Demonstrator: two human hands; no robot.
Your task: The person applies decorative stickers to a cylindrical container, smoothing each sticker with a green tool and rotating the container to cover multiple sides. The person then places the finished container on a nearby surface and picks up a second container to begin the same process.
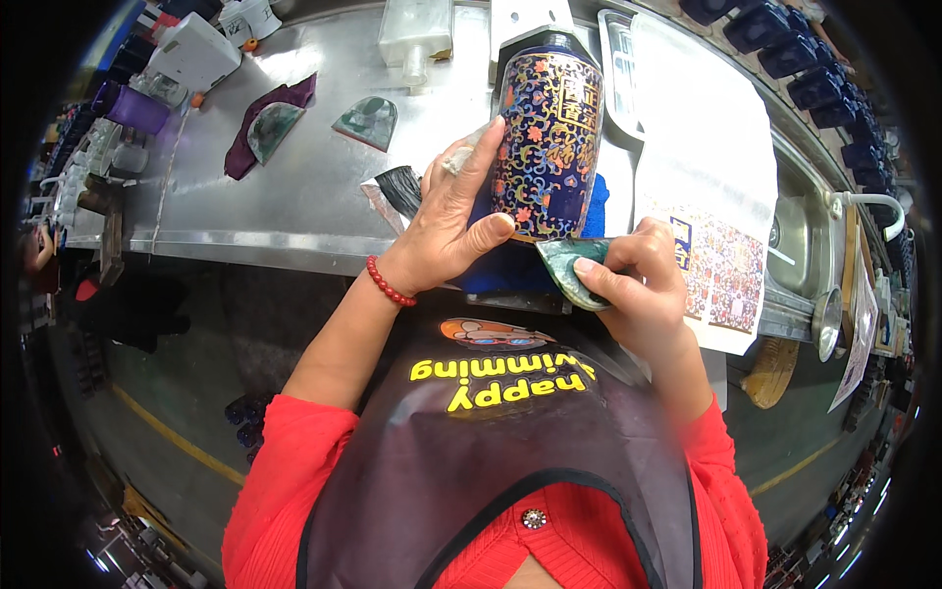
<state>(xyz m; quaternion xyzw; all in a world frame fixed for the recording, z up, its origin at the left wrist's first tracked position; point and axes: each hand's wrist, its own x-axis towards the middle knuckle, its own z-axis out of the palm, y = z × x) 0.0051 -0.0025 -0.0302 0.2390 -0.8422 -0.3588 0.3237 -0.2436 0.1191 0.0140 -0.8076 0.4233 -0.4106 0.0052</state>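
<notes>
A dark blue bottle covered in a colourful floral pattern lies tilted, its dark neck pointing away from me. My left hand holds it along its left side, the index finger stretched along the edge and the thumb near its base. Pale wrapping shows on one of that hand's fingers; the fingers under the bottle are hidden. In my right hand, a green marbled half-round scraper is pinched between thumb and fingers, close to the bottle's lower end. A blue cloth shows beneath the bottle.
Two similar scrapers rest on the metal table, one upon a purple cloth. Printed decal sheets lie at right, beside a sink. A clear bottle and white container stand farther back.
</notes>
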